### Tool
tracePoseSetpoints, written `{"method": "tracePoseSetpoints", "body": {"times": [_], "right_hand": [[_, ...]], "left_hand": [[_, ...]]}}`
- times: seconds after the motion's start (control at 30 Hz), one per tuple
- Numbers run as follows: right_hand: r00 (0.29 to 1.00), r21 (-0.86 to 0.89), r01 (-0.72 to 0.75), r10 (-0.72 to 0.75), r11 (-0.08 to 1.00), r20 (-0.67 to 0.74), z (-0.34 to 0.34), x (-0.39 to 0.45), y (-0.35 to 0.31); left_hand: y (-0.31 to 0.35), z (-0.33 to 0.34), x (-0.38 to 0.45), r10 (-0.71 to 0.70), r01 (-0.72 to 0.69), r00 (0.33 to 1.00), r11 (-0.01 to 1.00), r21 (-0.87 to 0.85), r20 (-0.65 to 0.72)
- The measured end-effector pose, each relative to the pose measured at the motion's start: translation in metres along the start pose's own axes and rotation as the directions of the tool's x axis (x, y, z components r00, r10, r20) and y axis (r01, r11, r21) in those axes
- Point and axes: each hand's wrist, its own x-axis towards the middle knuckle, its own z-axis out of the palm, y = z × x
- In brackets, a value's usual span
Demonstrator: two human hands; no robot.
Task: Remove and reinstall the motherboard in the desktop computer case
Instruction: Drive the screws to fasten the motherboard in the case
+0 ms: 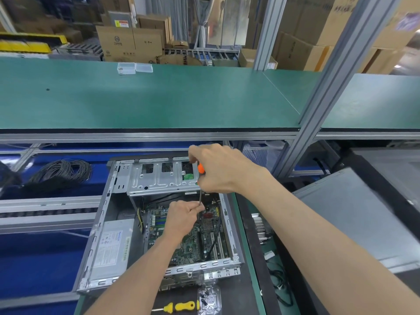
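An open grey desktop case (100,226) lies on its side in front of me, with the green motherboard (193,242) flat inside it. My right hand (218,169) grips the orange handle of a screwdriver (201,169), held upright over the board's far end. The thin metal shaft runs down to my left hand (184,218), whose fingertips pinch it near the tip, just above the board. The tip itself is hidden by my fingers. A silver drive cage (159,178) spans the far end of the case and a power supply (111,248) fills its left side.
A yellow-handled screwdriver (179,306) and a clear plastic tray of screws (210,298) lie near the front edge. A heatsink (261,228) and loose cables sit to the right. A coil of black cable (61,173) lies at left. A green shelf (159,98) with small clear boxes (134,68) runs overhead.
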Motion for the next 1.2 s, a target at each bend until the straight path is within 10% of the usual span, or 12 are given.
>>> {"method": "tracePoseSetpoints", "body": {"times": [0.1,0.3,0.47,0.7,0.83,1.03,1.2], "right_hand": [[0.991,-0.255,-0.125,0.106,0.959,-0.086,0.005,0.002,-0.004],[0.992,0.009,0.043,-0.044,0.999,0.122,-0.005,-0.003,-0.002],[0.989,-0.278,-0.147,0.144,0.949,-0.032,0.001,-0.001,-0.005],[0.995,0.124,0.053,-0.063,0.991,0.081,-0.003,-0.009,0.000],[0.987,-0.209,-0.149,0.134,0.967,-0.086,0.008,-0.007,0.001],[0.997,0.127,0.021,-0.030,0.992,0.072,-0.002,-0.008,0.005],[0.986,-0.222,-0.152,0.134,0.963,-0.095,0.005,-0.006,0.001]], "left_hand": [[0.001,0.002,0.001,-0.019,0.019,1.000,1.000,0.007,0.013],[-0.002,0.001,0.000,0.004,-0.007,0.999,0.998,0.055,0.050],[0.001,0.005,0.001,-0.001,-0.001,0.999,0.999,0.049,0.050],[-0.004,0.002,0.000,0.034,-0.038,0.998,0.995,0.094,0.046],[-0.004,0.005,0.001,0.028,-0.033,0.999,0.993,0.110,0.044],[-0.007,0.006,0.001,0.024,-0.033,0.997,0.992,0.119,0.072],[-0.006,0.008,0.002,0.021,-0.031,0.997,0.989,0.147,0.070]]}}
